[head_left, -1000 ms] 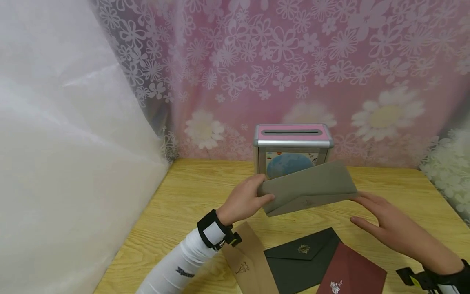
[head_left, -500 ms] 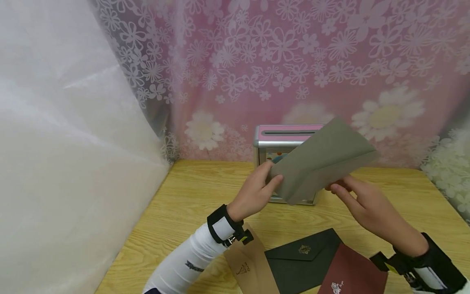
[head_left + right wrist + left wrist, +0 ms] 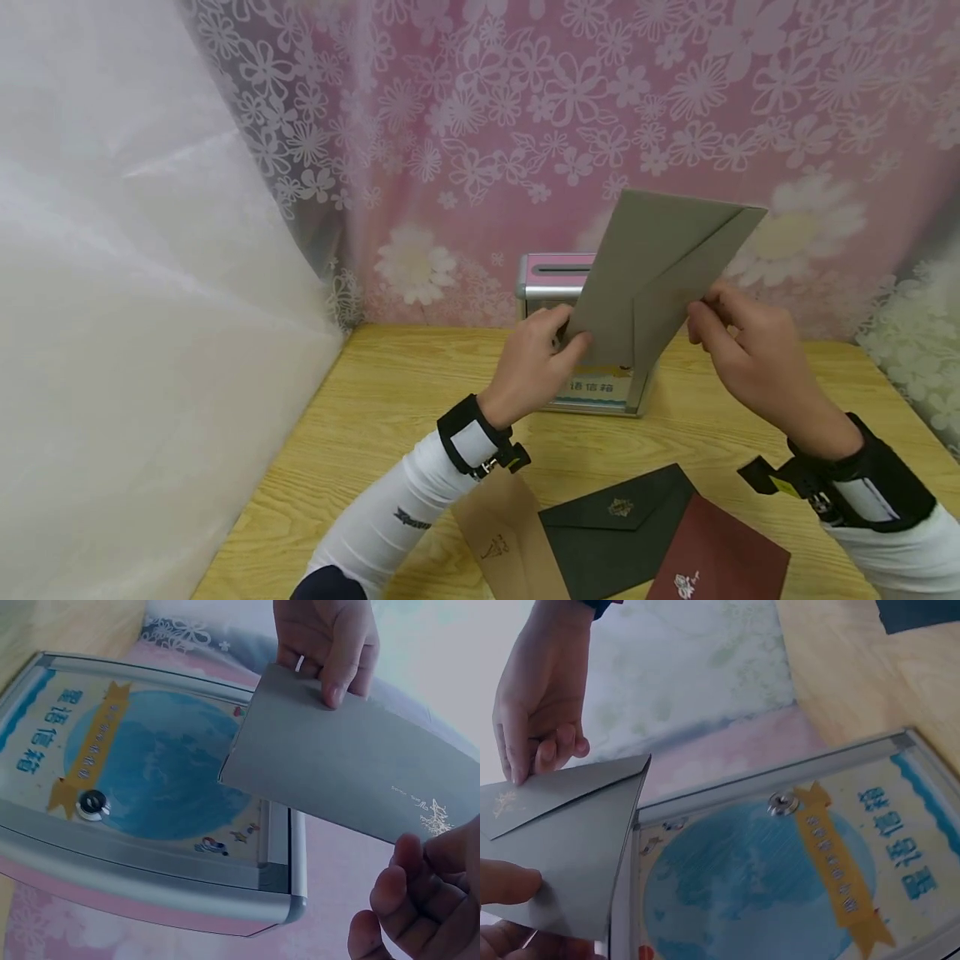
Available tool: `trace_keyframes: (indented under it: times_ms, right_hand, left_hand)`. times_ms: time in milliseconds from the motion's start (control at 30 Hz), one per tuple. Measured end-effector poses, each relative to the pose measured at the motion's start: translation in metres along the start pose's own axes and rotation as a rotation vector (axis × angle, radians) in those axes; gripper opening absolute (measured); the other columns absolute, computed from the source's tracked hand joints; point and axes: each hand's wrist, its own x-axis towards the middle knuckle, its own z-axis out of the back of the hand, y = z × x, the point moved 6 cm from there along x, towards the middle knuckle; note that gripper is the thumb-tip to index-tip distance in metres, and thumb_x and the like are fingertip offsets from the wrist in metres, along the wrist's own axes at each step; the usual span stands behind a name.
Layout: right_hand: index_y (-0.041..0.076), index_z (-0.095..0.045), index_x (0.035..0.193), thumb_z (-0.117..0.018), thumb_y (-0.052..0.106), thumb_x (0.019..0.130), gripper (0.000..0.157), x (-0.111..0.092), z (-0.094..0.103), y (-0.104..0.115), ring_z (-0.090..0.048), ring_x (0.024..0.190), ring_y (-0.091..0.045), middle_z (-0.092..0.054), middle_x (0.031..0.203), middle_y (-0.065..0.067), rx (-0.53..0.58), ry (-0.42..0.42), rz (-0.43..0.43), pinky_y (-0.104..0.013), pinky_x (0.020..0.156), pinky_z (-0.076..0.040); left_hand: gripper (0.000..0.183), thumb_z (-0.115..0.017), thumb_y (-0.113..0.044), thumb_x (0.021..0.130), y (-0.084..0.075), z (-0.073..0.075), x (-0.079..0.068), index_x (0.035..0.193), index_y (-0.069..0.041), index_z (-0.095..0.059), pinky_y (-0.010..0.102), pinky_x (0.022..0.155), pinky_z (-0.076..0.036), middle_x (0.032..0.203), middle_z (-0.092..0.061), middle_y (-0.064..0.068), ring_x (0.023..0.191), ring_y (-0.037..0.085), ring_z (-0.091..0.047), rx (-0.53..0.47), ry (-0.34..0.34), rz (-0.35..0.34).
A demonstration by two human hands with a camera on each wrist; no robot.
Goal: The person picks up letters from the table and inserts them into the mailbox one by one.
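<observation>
A grey envelope (image 3: 667, 258) is held up, tilted steeply, in front of the letter box (image 3: 555, 292). My left hand (image 3: 534, 362) grips its lower left end, the thumb lying flat on one face in the left wrist view. My right hand (image 3: 761, 358) pinches the right edge between thumb and index finger, other fingers curled. A gold print marks the envelope (image 3: 330, 757) near the right fingertips in the right wrist view. The box has a pink top with a slot, partly hidden by the envelope, and a clear front with a lock.
On the wooden table (image 3: 405, 383) near me lie a brown envelope (image 3: 510, 537), a dark green envelope (image 3: 618, 533) and a dark red envelope (image 3: 723, 550), partly overlapping. A pink floral curtain (image 3: 465, 125) hangs behind the box, and a white sheet (image 3: 150, 292) covers the left side.
The grey envelope has risen and turned from lying nearly level to standing steeply. My right hand has moved inward and up and taken its right edge; my left hand has shifted slightly right and up.
</observation>
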Motion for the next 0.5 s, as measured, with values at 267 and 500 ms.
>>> trace_keyframes:
  times_ms: [267,500]
  right_hand:
    - [0.006,-0.055,0.084,-0.050,0.006,0.097,0.015,0.028,0.006,-0.003,-0.036,0.048,-0.005,-0.054,0.069,0.004,-0.058,0.013,0.018,-0.021,0.043,-0.027]
    - [0.005,-0.055,0.085,-0.047,0.011,0.100,0.018,0.046,0.008,-0.003,-0.042,0.058,-0.007,-0.055,0.072,0.000,-0.067,0.035,-0.001,-0.024,0.048,-0.030]
  left_hand:
    - [0.023,-0.057,-0.008,0.094,-0.002,0.019,0.024,0.117,-0.005,-0.056,0.022,0.060,-0.047,0.082,-0.060,0.002,0.069,0.005,-0.051,-0.062,-0.120,-0.050]
    - [0.019,-0.054,-0.003,0.094,0.001,0.025,0.038,0.112,-0.006,-0.055,0.022,0.059,-0.048,0.083,-0.061,0.003,0.072,0.005,-0.054,-0.021,-0.162,-0.065]
